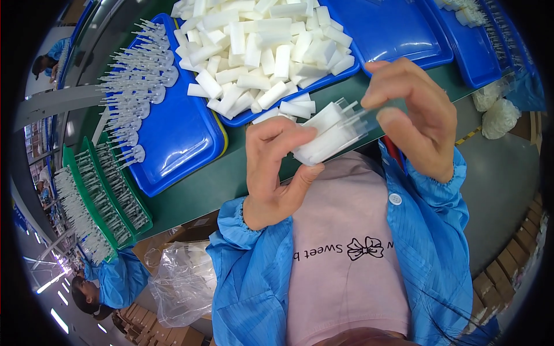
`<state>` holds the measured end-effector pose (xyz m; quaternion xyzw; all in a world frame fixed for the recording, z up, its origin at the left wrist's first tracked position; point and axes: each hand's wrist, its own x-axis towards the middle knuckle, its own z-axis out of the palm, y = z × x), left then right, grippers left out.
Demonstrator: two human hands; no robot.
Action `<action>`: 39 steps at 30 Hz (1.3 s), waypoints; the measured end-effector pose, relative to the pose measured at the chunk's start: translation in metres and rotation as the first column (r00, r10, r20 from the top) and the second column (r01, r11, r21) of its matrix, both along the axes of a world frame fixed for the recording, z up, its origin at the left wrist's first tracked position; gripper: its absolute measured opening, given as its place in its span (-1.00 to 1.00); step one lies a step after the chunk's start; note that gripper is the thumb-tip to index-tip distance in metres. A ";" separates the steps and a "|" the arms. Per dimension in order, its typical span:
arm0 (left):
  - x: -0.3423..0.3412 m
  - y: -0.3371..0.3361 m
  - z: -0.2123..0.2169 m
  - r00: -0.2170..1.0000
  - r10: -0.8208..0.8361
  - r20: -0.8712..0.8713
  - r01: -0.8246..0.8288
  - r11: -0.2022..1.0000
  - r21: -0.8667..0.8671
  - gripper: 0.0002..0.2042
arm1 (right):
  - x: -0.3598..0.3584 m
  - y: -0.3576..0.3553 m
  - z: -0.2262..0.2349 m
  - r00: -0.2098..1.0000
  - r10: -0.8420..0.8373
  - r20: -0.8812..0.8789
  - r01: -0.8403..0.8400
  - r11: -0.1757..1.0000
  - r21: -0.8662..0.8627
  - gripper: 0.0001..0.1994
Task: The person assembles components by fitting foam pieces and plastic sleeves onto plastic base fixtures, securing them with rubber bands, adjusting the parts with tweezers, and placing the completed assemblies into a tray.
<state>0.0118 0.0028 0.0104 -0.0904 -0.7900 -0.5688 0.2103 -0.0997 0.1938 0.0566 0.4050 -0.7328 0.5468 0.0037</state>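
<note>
My left hand (277, 167) grips a small clear plastic housing (330, 137) between thumb and fingers. Inside it sits a white block, and thin clear prongs stick out toward the right. Beside those prongs my right hand (418, 112) is raised, thumb and index finger curved and apart, with nothing visible between them; the fingertips are slightly blurred. Just beyond the left hand, white foam blocks (254, 52) lie heaped on a blue tray (340, 77), some spilling over its near edge.
Another blue tray (179, 144) at left bears rows of clear stemmed plastic parts (135, 86). Green racks (109, 196) hold more thin parts. More blue trays (398, 32) stand at the far right. A plastic bag (184, 282) is below the green table (187, 207); a co-worker (112, 282) is at lower left.
</note>
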 end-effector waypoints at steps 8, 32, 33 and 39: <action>0.001 -0.002 0.002 0.999 -0.037 -0.018 0.035 0.996 -0.082 -0.67 | 0.019 0.003 0.012 0.925 -0.061 -0.376 0.092 0.994 0.065 -0.79; -0.002 -0.003 -0.014 0.995 0.068 0.076 -0.071 0.997 0.040 -0.54 | 0.008 0.009 0.004 0.988 -0.077 -0.130 0.094 0.986 0.134 -0.73; -0.003 0.000 -0.010 0.994 0.075 0.081 -0.078 0.996 0.040 -0.54 | 0.009 0.007 0.004 0.990 -0.127 -0.061 0.131 0.989 0.071 -0.73; -0.009 0.002 -0.002 0.877 -0.348 0.332 -0.151 0.456 0.877 -0.51 | 0.007 0.010 0.002 0.990 -0.143 0.016 0.143 0.987 -0.079 -0.77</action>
